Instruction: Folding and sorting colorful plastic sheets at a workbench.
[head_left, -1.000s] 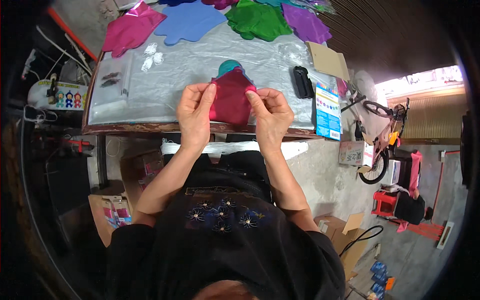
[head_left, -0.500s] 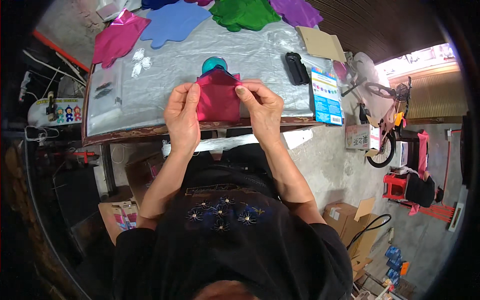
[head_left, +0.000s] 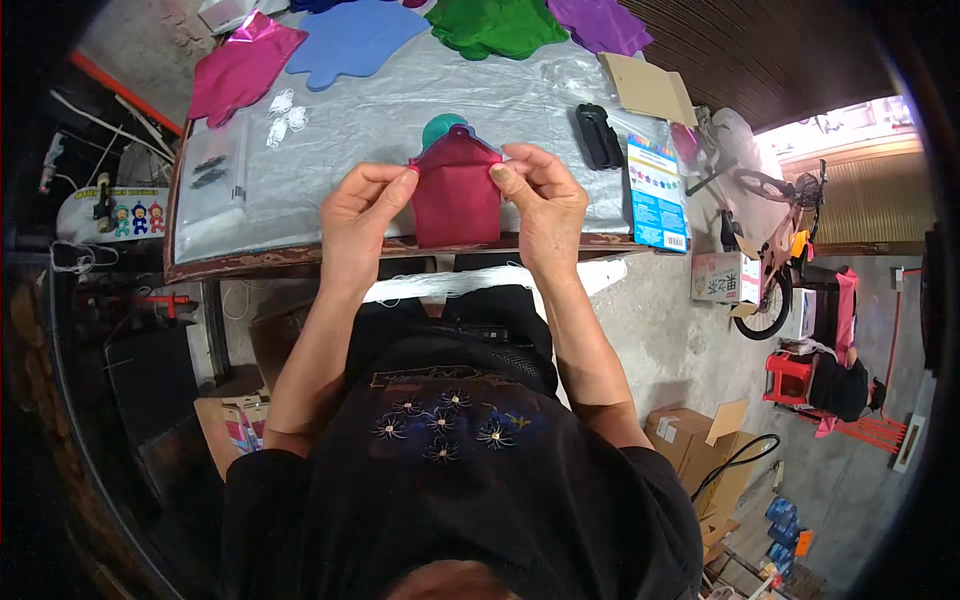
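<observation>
Silver sheeting covers the tabletop (head_left: 330, 160), with a pink foil piece (head_left: 240, 65) at its far left corner, then blue (head_left: 355, 38), green (head_left: 495, 22) and purple (head_left: 600, 20) ones along the back. My left hand (head_left: 362, 215) pinches the upper left edge of a dark red foil piece (head_left: 457, 195), fingers closed on it; my right hand (head_left: 540, 205) pinches the upper right edge likewise. It hangs over the tabletop's near edge, peak pointing away from me, long axis running front to back. I judge it light, thin, crinkly and slippery, best held by its edges. Right of it lie a black clip (head_left: 598, 135) and a printed card (head_left: 657, 192).
</observation>
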